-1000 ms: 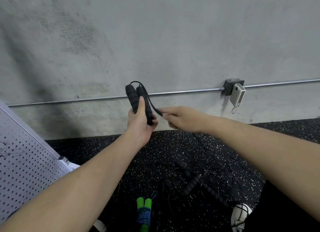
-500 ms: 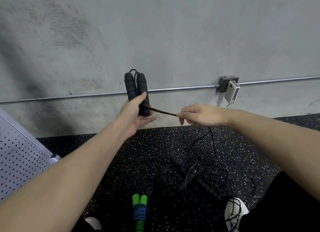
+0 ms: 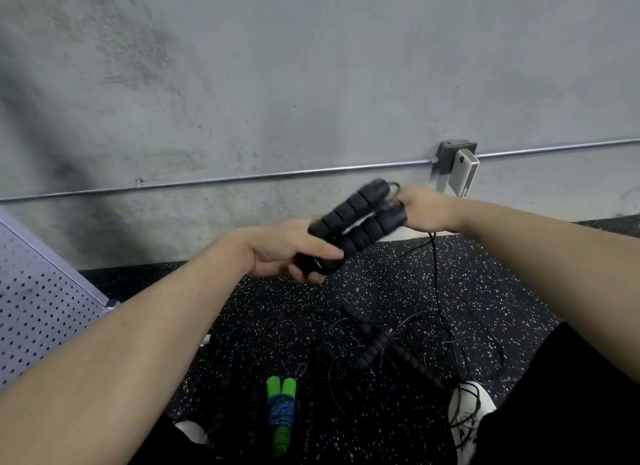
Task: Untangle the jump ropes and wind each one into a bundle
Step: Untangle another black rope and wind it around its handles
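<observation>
My left hand (image 3: 287,249) grips the lower ends of two black foam jump-rope handles (image 3: 356,222), held side by side and tilted up to the right. My right hand (image 3: 420,210) is at their upper ends, pinching the thin black cord (image 3: 434,274), which hangs down from it to the floor. There a tangle of black handles and cords (image 3: 384,346) lies in loose loops. A green-handled rope (image 3: 281,412) wound in blue cord lies near my feet as a bundle.
A concrete wall with a metal conduit (image 3: 277,176) and a junction box (image 3: 455,163) stands ahead. A perforated grey panel (image 3: 38,308) slopes at the left. The floor is black speckled rubber (image 3: 263,308). My white shoe (image 3: 467,409) sits under cord loops.
The handles have tipped from upright to a slant pointing right. My right hand has moved from pulling the cord out sideways to the handles' upper ends. The view has shifted slightly.
</observation>
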A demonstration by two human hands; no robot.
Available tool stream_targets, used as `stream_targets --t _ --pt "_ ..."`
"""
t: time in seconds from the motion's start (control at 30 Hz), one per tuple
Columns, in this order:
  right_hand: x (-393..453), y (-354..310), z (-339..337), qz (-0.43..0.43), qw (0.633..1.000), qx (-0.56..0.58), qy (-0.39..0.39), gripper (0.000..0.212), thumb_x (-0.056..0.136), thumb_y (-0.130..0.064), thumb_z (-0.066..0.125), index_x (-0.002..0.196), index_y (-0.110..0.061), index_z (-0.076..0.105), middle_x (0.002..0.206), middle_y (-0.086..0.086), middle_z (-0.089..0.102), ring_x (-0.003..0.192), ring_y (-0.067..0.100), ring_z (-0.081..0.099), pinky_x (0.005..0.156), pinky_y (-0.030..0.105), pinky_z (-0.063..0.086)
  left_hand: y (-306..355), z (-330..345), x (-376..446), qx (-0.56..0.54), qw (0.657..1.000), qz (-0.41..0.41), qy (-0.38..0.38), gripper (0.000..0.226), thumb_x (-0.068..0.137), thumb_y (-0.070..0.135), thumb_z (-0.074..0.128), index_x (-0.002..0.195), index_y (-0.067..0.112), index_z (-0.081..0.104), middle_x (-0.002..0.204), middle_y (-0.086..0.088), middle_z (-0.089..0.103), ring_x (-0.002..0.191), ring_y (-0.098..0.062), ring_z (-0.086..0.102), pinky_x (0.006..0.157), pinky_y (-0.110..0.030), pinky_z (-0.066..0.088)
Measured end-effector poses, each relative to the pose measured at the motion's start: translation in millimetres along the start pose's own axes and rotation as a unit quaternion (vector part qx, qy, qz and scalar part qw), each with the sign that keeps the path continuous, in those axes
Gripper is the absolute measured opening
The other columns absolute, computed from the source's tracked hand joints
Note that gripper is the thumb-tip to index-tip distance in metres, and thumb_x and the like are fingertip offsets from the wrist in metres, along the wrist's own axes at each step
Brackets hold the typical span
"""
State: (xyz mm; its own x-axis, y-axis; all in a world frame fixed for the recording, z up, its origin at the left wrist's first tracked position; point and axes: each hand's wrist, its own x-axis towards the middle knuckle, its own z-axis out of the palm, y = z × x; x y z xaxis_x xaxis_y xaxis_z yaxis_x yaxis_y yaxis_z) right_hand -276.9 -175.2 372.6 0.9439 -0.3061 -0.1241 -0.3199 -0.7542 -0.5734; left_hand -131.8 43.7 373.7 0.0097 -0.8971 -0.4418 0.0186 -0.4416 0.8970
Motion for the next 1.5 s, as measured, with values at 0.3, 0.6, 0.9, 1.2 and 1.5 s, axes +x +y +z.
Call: stream_targets --t 0.3,0.6,0.9,1.2,1.5 --pt "12.6 -29.0 17.3 -0.030 0.996 -0.059 0.066 0.020 0.079 -0.049 0.080 0.079 -0.029 0.074 0.077 -0.015 0.069 0.070 0.000 0.058 0.057 0.010 0.040 -11.9 12.5 23.9 0.298 0.942 -0.121 0.099 0.063 0.089 0.017 0.076 0.127 0.027 0.027 0.108 -0.016 0.067 0.051 -0.017 0.061 0.037 -0.023 0.040" --pt "6.1 -54.8 27.4 0.020 0.999 0.037 0.023 0.042 0.103 -0.043 0.046 0.090 -0.010 0.069 0.065 0.002 0.054 0.052 0.015 0.042 0.043 0.023 0.035 -22.6 -7.7 29.9 0.034 0.941 -0.019 0.335 0.038 0.088 0.018 0.080 0.105 0.017 0.046 0.116 -0.014 0.057 0.087 -0.033 0.069 0.051 -0.033 0.058" --pt "-9.6 -58.5 41.6 0.003 0.961 0.262 -0.090 0.030 0.109 -0.032 0.035 0.095 -0.014 0.054 0.054 -0.008 0.034 0.046 0.010 0.029 0.042 0.022 0.028 -4.2 -6.0 29.6 -0.259 0.902 0.078 0.336 0.038 0.102 0.012 0.059 0.137 0.010 0.043 0.088 -0.018 0.059 0.050 -0.017 0.053 0.033 -0.016 0.033" --pt "-24.6 -42.8 31.7 -0.014 0.960 0.249 -0.128 0.027 0.109 -0.032 0.034 0.100 -0.021 0.058 0.063 -0.008 0.034 0.054 0.009 0.028 0.048 0.021 0.024 10.7 -1.6 0.1 -0.408 0.872 0.145 0.228 0.017 0.096 0.006 0.051 0.111 0.002 0.056 0.085 -0.013 0.058 0.055 -0.015 0.048 0.037 -0.016 0.036" --pt "-25.8 -28.3 21.7 0.003 0.960 0.227 -0.162 0.025 0.104 -0.035 0.047 0.103 -0.016 0.063 0.062 -0.013 0.042 0.057 0.008 0.037 0.059 0.021 0.037 2.7 0.5 -9.5 -0.407 0.894 0.140 0.126 0.029 0.088 0.017 0.053 0.114 0.006 0.059 0.095 -0.006 0.058 0.045 -0.008 0.042 0.028 -0.012 0.030"
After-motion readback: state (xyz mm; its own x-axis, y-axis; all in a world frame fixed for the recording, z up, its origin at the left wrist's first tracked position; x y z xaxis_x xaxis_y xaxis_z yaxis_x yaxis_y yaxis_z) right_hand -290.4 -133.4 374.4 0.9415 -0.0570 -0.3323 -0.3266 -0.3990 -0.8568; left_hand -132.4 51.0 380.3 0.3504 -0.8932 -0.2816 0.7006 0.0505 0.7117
